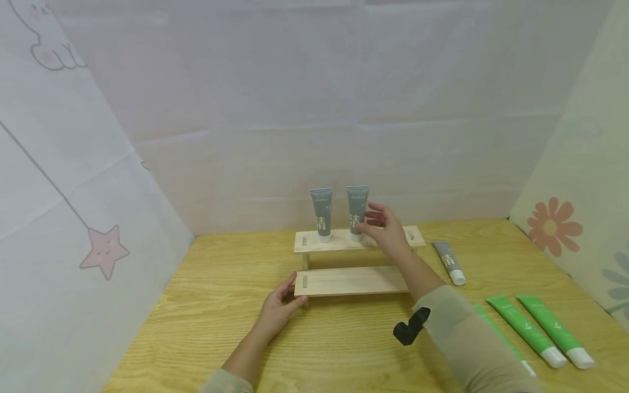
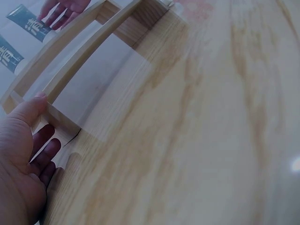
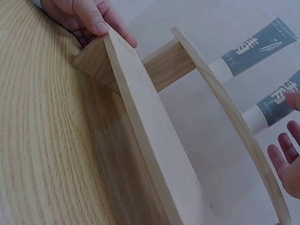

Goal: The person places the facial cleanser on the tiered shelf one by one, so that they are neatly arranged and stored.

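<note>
A two-tier wooden stand point(image 1: 354, 281) sits on the table, and my left hand point(image 1: 276, 314) holds the left end of its lower board, thumb at the front corner and fingers along the end. Two grey-blue squeeze tubes with white caps stand cap-down on the upper board: the left tube point(image 1: 321, 210) and the right tube point(image 1: 356, 203). My right hand point(image 1: 391, 236) is at the right tube's side, fingers spread apart and relaxed, with the thumb tip overlapping the tube's edge. In the right wrist view this tube point(image 3: 281, 101) is upright on the board.
Another grey tube point(image 1: 447, 259) lies on the wooden table point(image 1: 211, 327) to the right of the stand. Nearer the front right lie three green tubes with white caps, among them a middle tube point(image 1: 523, 326) and an outer tube point(image 1: 554, 326). A printed cloth point(image 1: 295, 109) hangs behind.
</note>
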`<state>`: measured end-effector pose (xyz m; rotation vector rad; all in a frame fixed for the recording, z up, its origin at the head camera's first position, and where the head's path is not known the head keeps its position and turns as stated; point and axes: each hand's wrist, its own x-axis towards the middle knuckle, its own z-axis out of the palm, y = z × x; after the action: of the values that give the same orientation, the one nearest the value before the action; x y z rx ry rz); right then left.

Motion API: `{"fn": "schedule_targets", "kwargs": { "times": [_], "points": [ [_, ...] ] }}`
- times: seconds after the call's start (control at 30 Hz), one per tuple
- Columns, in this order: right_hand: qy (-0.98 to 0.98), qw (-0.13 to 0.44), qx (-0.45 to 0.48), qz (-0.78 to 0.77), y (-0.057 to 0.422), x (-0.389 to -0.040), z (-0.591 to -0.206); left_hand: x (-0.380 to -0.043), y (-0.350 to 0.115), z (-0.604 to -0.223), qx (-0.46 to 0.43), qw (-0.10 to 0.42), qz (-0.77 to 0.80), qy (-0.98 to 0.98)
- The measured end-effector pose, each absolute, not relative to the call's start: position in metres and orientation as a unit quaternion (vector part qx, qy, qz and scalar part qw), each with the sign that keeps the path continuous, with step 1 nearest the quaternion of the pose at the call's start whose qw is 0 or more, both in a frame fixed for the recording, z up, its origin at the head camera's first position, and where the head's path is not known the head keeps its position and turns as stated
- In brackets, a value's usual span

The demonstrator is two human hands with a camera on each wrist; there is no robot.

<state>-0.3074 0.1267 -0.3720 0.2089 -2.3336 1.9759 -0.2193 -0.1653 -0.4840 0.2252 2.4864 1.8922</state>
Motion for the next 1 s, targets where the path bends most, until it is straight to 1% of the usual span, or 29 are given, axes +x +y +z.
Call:
{"fn": "schedule_targets", "kwargs": {
  "times": [0.3,0.57,1.0],
  "points": [
    [-0.77,0.057,0.057,0.633,0.151,-0.303,-0.365,-0.218,-0.167,-0.485,0.09,-0.003,0.59,0.802],
    [-0.784,0.067,0.051,0.615,0.187,-0.295,-0.36,-0.219,-0.165,-0.483,0.075,0.006,0.605,0.793],
    [-0.777,0.084,0.036,0.623,0.242,-0.293,-0.37,-0.219,-0.165,-0.484,0.072,0.008,0.606,0.792]
  ]
}}
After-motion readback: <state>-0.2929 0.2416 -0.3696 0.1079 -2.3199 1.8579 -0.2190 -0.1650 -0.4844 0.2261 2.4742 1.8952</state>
